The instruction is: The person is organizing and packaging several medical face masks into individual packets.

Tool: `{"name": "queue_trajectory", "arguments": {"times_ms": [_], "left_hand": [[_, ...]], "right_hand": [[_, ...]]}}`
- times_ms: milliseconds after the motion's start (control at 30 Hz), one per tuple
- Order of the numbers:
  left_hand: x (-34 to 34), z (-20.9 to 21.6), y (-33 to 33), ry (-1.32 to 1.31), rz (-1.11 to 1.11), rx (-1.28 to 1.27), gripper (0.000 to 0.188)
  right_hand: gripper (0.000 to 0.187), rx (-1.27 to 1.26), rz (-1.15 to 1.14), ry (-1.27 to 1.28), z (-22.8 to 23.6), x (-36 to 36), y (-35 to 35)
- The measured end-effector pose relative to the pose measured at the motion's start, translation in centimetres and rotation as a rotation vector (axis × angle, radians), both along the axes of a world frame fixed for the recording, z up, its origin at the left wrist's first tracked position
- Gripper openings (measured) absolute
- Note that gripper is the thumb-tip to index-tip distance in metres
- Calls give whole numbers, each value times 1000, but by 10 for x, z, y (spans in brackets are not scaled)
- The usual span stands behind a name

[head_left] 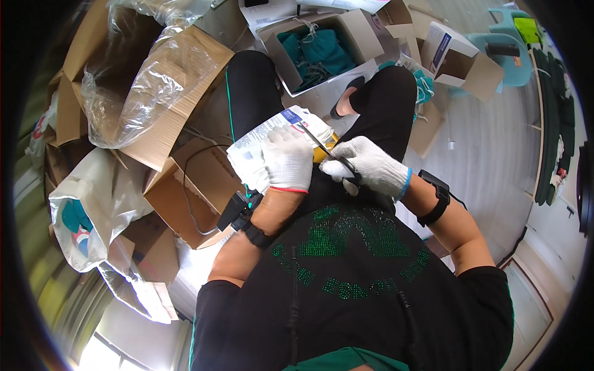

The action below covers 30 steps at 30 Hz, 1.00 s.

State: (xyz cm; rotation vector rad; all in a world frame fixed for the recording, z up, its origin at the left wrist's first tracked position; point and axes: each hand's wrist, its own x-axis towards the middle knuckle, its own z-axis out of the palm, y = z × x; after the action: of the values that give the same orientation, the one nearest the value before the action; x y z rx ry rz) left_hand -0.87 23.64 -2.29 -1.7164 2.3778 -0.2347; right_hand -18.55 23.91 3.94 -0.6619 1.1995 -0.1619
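Left fingers [276, 136] clasp white packets [246, 154], right fingers [348, 148] grip a slender dark tool [317, 141].

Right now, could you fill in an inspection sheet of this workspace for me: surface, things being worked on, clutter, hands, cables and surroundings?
Surface: work is held over the black trousers of a seated person.
Job's things: stack of white printed packets; dark-handled tool, apparently scissors.
Clutter: brown cardboard box, clear plastic sheeting, white bag, teal cloth items in an open carton.
Hands: both gloved; left hand on the packets, its grip partly hidden; right hand holding the tool.
Cables: one thin cable across the cardboard box.
Surroundings: grey floor, light-blue chair upper right.
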Motion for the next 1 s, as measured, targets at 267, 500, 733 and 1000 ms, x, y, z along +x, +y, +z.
{"name": "queue_trajectory", "arguments": {"times_ms": [267, 500, 733, 1000], "left_hand": [[32, -3, -10, 407, -139, 9, 7], [9, -1, 2, 90, -26, 25, 9], [25, -2, -8, 368, 5, 98, 10], [43, 11, -14, 696, 0, 160, 19]], "right_hand": [[25, 45, -110, -49, 10, 7, 2], [28, 171, -196, -70, -12, 14, -22], [24, -135, -81, 42, -10, 22, -6], [34, -180, -22, 88, 7, 29, -1]]}}
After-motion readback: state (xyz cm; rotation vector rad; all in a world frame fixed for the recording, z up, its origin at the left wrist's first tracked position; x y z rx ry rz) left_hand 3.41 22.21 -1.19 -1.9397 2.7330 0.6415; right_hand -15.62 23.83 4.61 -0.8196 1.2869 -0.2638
